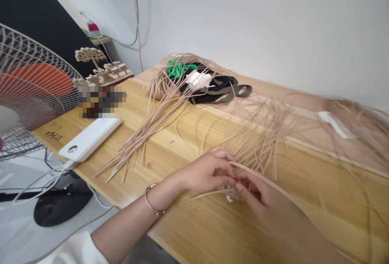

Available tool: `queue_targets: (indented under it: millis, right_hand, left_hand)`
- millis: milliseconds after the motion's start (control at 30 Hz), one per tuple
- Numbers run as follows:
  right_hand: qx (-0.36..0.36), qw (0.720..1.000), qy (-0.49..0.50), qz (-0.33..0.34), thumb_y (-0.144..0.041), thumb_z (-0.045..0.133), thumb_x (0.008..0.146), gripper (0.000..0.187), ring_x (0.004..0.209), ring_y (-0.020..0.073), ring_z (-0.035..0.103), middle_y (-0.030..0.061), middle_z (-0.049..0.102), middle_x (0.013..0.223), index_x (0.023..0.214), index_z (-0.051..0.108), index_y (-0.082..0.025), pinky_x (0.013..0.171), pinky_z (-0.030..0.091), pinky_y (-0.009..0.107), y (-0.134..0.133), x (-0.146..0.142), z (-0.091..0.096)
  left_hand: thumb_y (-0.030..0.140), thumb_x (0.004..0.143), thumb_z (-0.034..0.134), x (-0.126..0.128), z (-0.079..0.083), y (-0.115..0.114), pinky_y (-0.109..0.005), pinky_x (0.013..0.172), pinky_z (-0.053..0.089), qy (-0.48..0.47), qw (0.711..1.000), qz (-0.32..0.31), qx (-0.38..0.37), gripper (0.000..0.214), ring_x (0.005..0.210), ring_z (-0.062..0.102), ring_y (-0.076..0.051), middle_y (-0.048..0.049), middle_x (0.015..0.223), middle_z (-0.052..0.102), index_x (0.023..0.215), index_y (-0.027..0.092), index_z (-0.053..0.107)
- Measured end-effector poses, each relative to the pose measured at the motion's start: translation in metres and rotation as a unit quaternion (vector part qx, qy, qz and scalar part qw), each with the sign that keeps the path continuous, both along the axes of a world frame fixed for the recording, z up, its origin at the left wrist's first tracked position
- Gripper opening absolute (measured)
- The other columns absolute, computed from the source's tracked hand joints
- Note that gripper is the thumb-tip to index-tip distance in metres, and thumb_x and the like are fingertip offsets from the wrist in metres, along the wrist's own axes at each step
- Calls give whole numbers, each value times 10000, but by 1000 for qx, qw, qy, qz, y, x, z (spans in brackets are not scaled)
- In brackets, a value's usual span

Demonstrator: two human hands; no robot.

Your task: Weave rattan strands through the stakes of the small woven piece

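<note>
My left hand (211,170), with a bracelet (154,200) at its wrist, is closed with thumb and fingers on a small woven piece of cane strips (234,193). From the other side, my right hand (258,193) pinches the same piece. Much of it is hidden by my fingers. Many loose strip ends (267,138) fan out from behind my hands toward the back of the table. One long strip (267,179) arches over my right hand. A short end (209,194) sticks out beneath my left hand.
A bundle of cane strips (152,122) lies across the wooden table (170,150), beside a black bag (220,90) with green cord (176,69). A white power bank (91,139) lies at left, near a fan (39,81). More strips (361,126) are heaped back right.
</note>
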State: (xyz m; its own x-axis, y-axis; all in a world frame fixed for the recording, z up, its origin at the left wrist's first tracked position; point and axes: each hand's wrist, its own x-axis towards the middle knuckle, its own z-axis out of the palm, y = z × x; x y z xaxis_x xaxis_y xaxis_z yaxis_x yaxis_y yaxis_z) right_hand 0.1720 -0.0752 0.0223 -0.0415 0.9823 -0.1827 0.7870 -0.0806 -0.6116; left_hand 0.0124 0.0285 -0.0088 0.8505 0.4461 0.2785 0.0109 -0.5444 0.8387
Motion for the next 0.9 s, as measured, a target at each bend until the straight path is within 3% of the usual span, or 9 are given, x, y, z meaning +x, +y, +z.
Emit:
queue_targets:
  millis: [133, 267, 467, 767, 900]
  right_hand:
    - [-71, 993, 97, -16, -394, 459, 843, 226, 656, 166, 546, 8, 604, 718, 788, 589, -218, 605, 430, 284, 10, 5, -13]
    - [-93, 984, 144, -37, -380, 516, 773, 211, 604, 153, 514, 1, 590, 648, 720, 620, -204, 556, 383, 263, 14, 8, -16]
    - [-93, 987, 130, -23, -393, 520, 764, 246, 552, 136, 449, -2, 575, 601, 703, 657, -198, 516, 319, 253, 15, 7, -15]
    - [-136, 984, 109, 24, -460, 490, 705, 329, 484, 109, 286, -43, 336, 490, 599, 596, -166, 475, 187, 262, 23, 8, -15]
    - [-133, 985, 100, 47, -444, 463, 698, 341, 495, 108, 296, -41, 356, 504, 643, 622, -148, 488, 196, 257, 24, 8, -12]
  left_hand:
    - [190, 754, 660, -1, -3, 0, -352, 967, 382, -21, 1000, 22, -3, 79, 1059, 522, -215, -104, 968, 624, 776, 123, 694]
    - [185, 764, 648, -2, -5, -1, -352, 975, 375, -29, 999, 25, -2, 82, 1067, 525, -212, -109, 961, 634, 751, 114, 687]
    - [170, 761, 642, -1, -4, -2, -360, 961, 391, -18, 999, 39, 9, 62, 1062, 530, -217, -94, 962, 631, 749, 129, 686]
    - [103, 741, 636, -3, -9, 1, -346, 978, 373, -67, 996, 48, 46, 91, 1097, 512, -213, -67, 905, 670, 692, 159, 687]
    - [113, 751, 633, -5, -9, 4, -351, 984, 371, -63, 996, 47, 43, 88, 1098, 516, -212, -70, 905, 678, 700, 158, 691]
